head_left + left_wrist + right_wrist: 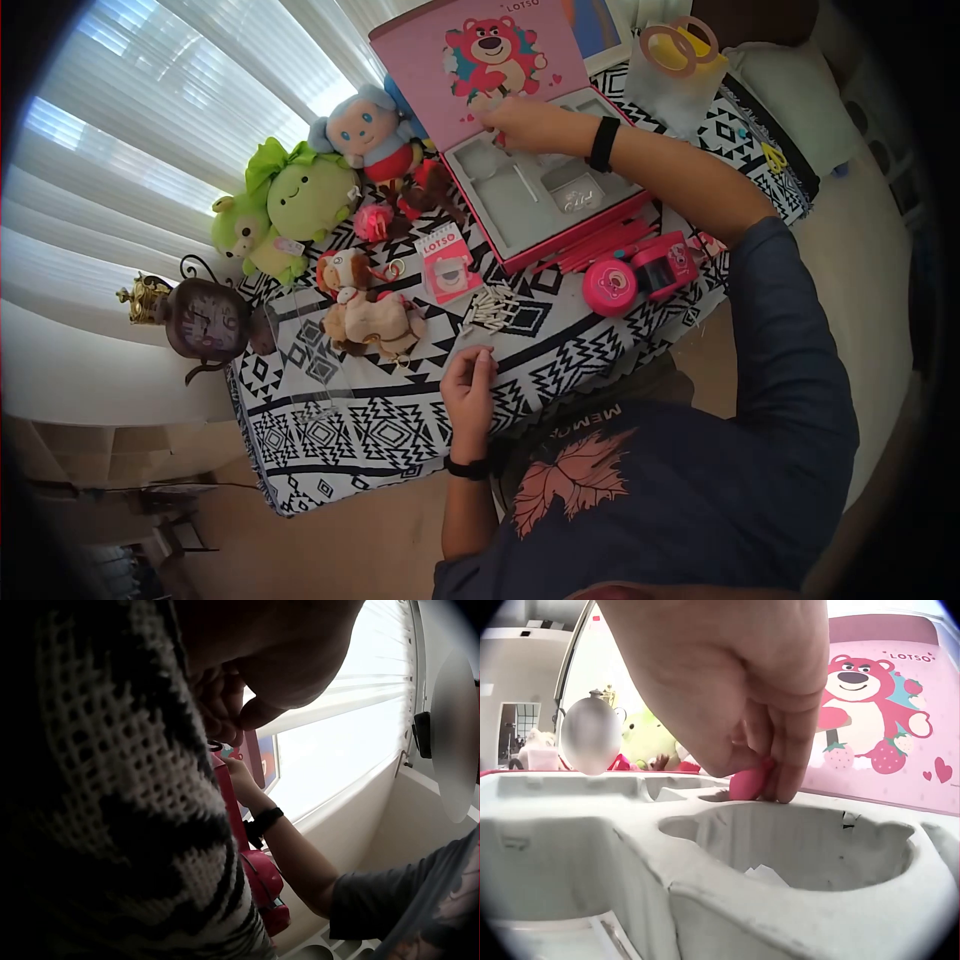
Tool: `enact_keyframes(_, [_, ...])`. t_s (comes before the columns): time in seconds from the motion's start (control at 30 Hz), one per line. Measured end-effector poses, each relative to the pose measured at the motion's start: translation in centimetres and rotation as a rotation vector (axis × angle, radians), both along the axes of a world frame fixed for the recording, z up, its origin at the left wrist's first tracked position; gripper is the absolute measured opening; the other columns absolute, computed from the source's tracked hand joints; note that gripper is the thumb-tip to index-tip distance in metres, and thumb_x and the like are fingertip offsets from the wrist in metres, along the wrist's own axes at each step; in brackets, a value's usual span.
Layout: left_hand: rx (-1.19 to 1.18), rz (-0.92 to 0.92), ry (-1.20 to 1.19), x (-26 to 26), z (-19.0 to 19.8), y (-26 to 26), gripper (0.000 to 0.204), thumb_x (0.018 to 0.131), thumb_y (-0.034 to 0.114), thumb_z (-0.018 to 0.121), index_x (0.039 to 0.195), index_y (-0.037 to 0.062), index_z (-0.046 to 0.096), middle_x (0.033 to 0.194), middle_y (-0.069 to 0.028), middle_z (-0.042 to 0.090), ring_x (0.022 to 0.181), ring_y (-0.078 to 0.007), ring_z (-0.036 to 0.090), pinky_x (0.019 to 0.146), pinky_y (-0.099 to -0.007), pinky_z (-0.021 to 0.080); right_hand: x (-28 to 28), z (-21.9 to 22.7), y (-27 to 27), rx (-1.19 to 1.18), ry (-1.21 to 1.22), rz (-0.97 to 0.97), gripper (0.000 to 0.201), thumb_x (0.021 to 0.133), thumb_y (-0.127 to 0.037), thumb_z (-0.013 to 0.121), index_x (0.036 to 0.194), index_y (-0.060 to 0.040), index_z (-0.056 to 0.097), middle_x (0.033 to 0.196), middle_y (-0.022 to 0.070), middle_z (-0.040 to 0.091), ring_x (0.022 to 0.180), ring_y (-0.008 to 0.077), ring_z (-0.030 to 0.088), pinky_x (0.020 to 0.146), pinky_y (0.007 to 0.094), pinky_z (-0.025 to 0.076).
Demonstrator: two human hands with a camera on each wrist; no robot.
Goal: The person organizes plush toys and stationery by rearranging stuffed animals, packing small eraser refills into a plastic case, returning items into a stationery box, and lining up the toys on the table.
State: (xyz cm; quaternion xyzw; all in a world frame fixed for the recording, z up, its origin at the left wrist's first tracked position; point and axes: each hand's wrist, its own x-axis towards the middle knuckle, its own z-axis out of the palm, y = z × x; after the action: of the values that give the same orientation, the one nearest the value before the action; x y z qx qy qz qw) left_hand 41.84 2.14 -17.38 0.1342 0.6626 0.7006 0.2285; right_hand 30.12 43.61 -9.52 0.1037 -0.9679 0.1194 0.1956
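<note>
In the right wrist view my right hand (735, 690) pinches a small pink object (748, 781) at a small recess of the grey moulded tray (649, 847). The head view shows this hand (535, 127) over the back left part of the pink box (505, 262), by its upright lid (560, 60). My left hand (468, 395) is at the table's front edge, just below a pile of small pale pieces (490, 307), fingers curled with thumb against them. Whether the left fingertips hold something small cannot be told; the left wrist view shows them dark (225, 701).
Plush toys (310, 195) and a clock (208, 318) stand at the left. A Lotso card (449, 264) lies left of the box. Pink round items (610, 287) and pink sticks (600, 245) lie before it. Tape rolls (680, 47) and yellow scissors (773, 157) are at the back right.
</note>
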Motion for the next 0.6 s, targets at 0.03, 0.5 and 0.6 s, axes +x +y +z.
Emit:
enact_keyframes(0.03, [-0.001,-0.006,0.021,-0.2,-0.3,-0.1,0.015,0.109,0.012,0.064,0.111,-0.0013,0.071,0.087,-0.0002,0.067,0.078,-0.0067,0.059,0.071,-0.0222,0.045,0.3,1.0,-0.2,0.039,0.056,-0.04,0.019,0.084,-0.003,0.068,0.103,0.0013,0.069,0.089,0.0207,0.072,0.087,0.0419,0.072,0.076,0.0492,0.056])
enact_keyframes(0.5, [-0.04,-0.04,0.034,0.0,0.0,0.3,0.015,0.109,0.012,0.064,0.111,-0.001,0.071,0.087,-0.0003,0.067,0.077,-0.0066,0.059,0.07,-0.0217,0.045,13.2,2.9,-9.4,-0.444,-0.405,0.211,0.022,0.089,-0.004,0.068,0.108,0.0045,0.075,0.098,0.0177,0.075,0.084,0.0295,0.074,0.077,0.0398,0.059])
enact_keyframes(0.6, [-0.078,-0.06,0.08,0.0,-0.1,0.2,0.015,0.109,0.011,0.064,0.112,-0.0007,0.072,0.088,0.0,0.067,0.08,-0.0064,0.06,0.071,-0.0212,0.046,13.9,2.7,-8.6,-0.52,-0.356,0.231,0.019,0.093,-0.009,0.071,0.106,0.0041,0.075,0.095,0.0163,0.074,0.083,0.0294,0.073,0.076,0.0395,0.059])
